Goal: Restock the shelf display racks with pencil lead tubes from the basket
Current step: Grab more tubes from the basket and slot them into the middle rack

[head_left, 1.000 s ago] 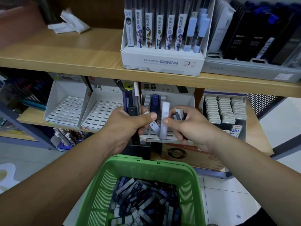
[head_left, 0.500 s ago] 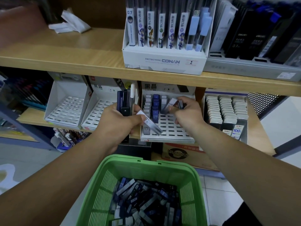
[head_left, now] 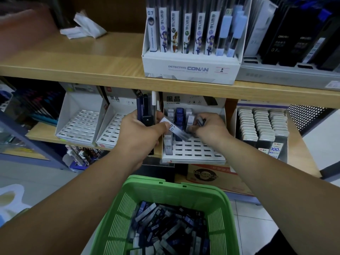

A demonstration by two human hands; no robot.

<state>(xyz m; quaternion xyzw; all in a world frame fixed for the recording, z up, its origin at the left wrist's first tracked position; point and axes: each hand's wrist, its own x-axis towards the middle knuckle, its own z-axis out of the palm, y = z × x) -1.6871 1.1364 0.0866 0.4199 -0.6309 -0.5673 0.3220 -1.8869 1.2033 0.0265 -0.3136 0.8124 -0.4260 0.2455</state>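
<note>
A green basket (head_left: 125, 205) in front of me holds several blue and grey pencil lead tubes (head_left: 165, 232). My left hand (head_left: 141, 133) grips a bunch of dark blue tubes (head_left: 145, 111) upright and pinches a grey tube (head_left: 177, 130) with its thumb. My right hand (head_left: 209, 128) holds a few tubes and sets a grey HB tube (head_left: 190, 122) into the white slotted rack (head_left: 195, 150) on the lower shelf. That rack has several tubes in its back rows.
Two white slotted racks (head_left: 81, 124) (head_left: 112, 129) without tubes stand to the left on the lower shelf. A rack of white-capped packs (head_left: 263, 126) sits to the right. The upper shelf (head_left: 92, 57) carries a Conan display box (head_left: 191, 69) and dark lead packs (head_left: 294, 34).
Both hands moved up and away from me, from above the basket to the slotted rack. My right hand took a grey tube from between the hands to the rack's slots.
</note>
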